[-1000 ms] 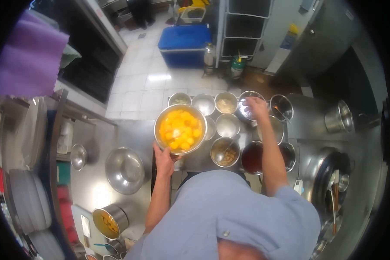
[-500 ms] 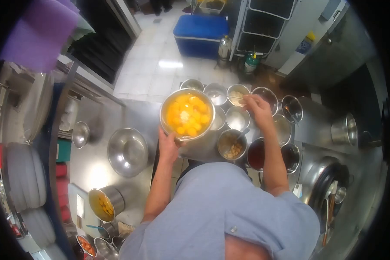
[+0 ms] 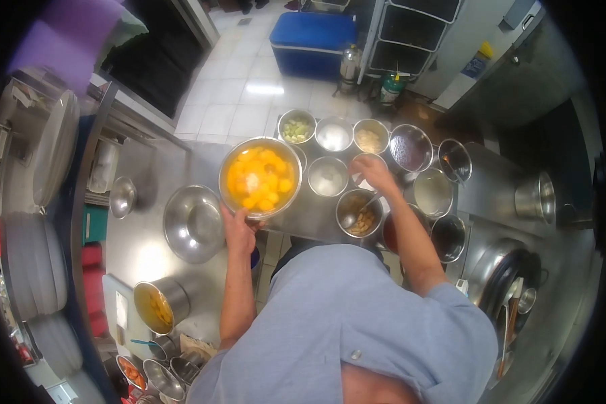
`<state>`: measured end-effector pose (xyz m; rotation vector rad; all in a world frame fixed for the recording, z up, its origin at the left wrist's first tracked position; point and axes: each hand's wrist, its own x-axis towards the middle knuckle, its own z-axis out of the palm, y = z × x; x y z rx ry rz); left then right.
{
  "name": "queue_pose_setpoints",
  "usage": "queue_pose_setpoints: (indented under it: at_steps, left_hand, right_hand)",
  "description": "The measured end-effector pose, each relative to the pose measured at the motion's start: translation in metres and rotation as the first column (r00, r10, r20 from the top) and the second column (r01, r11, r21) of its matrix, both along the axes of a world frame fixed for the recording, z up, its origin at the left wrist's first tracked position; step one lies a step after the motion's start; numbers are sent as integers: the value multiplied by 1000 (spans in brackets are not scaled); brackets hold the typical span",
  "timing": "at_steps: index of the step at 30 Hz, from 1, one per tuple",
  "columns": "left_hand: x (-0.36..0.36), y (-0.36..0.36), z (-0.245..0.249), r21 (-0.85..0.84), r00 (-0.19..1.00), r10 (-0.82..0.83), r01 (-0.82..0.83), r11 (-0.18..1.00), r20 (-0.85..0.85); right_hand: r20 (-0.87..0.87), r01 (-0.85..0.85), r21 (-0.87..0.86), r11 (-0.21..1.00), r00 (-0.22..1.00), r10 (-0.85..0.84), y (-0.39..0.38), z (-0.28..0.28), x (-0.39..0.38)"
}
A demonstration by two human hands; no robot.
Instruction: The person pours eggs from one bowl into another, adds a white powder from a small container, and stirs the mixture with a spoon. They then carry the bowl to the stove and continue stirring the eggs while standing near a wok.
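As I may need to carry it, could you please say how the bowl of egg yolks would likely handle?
The metal bowl should be stiff but feel heavy, holding many yolks. They look wet and loose, so would probably slide and might break if jolted. With the left hand at its near side, it may tip forward.

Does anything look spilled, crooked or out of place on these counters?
Nothing clearly stands out. The bowl of egg yolks sits in the left hand, its contents within the rim, and I see no spill around the small pots. The pot by the cleaver seems to lean, but the curved picture may cause that.
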<state>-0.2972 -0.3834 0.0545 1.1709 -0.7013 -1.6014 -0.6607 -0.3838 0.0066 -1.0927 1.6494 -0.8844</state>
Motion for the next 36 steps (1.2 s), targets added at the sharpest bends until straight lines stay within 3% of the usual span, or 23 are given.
queue_pose_setpoints:
  at_steps: [8,17,20,24,27,30,36]
  left_hand:
    - [7,11,-10,-4,1000,19,-19,1000,-4]
    - [-1,18,-6,4,1000,7,-7,1000,-8]
    - [-4,18,-3,-26,1000,-2,1,1000,-21]
    - [-3,18,-5,-16,1000,24,-24,1000,-10]
    - [-6,16,-1,-32,1000,28,-27,999,0]
    - [-8,14,-2,-31,1000,18,-18,999,1]
    - [-12,15,-1,-24,1000,22,-22,999,-20]
  right_hand:
    - [-189,8,-22,1000,982,-12,0,13,-7]
    - [-101,-25,158,987,994,41,-19,3,-15]
    - [28,-51,186,981,998,47,-19,6,-11]
    - [56,-58,91,994,997,53,-16,14,-22]
    - [-6,11,139,990,1000,-10,-12,39,-30]
    - [-17,28,83,996,1000,-27,-9,55,-30]
    - [-44,51,105,993,998,-47,-5,39,-41]
